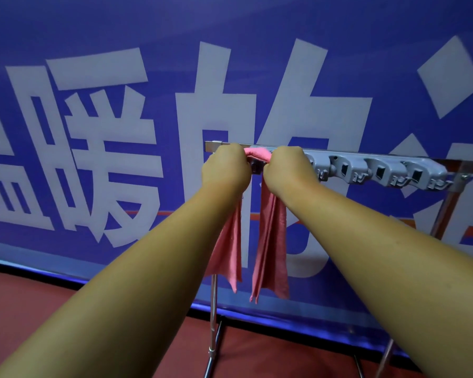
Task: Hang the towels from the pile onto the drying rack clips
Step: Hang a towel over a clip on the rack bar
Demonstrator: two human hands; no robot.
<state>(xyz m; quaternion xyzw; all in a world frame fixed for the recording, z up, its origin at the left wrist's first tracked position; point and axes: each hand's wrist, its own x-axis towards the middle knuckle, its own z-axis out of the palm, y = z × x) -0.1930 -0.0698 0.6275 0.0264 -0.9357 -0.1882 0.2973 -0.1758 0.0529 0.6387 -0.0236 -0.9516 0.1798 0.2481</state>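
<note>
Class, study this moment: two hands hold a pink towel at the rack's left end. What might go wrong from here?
1. The left hand and right hand hide the clip, so the pink towel, bunched between them, may not be caught and might slip to the floor on release.
2. Pushing at the end of the clip bar, above one thin post, might rock the rack.

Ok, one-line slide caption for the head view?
The left hand and right hand grip a pink towel at the left end of the drying rack.
</note>
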